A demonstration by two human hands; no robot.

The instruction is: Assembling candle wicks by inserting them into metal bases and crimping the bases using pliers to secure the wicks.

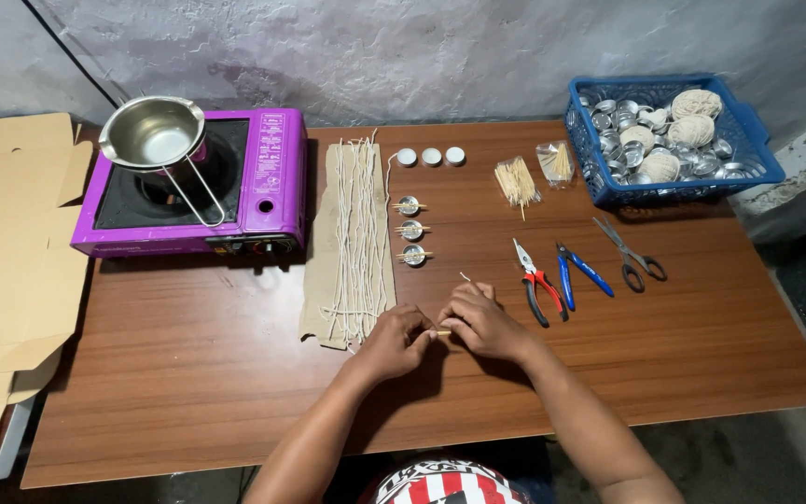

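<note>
My left hand (401, 338) and my right hand (479, 317) meet over the wooden table (188, 373), near its middle front. Together they pinch a thin wooden stick (444, 331), and a short pale end (465, 276) pokes up behind my right hand. What else they hold is hidden by the fingers. Just left of my hands lies a brown card sheet (324, 243) covered with several white wicks (358, 233). Beyond my hands stand three small metal cups (411, 230) with sticks laid across them, and three white tealights (431, 156).
A purple portable stove (268, 177) with a steel pot (153, 133) sits at the back left, flattened cardboard (11, 271) beside it. Red pliers (537, 289), blue pliers (578, 273) and scissors (632, 257) lie right. Stick bundles (517, 180) and a blue basket (748, 140) of cups and twine stand behind.
</note>
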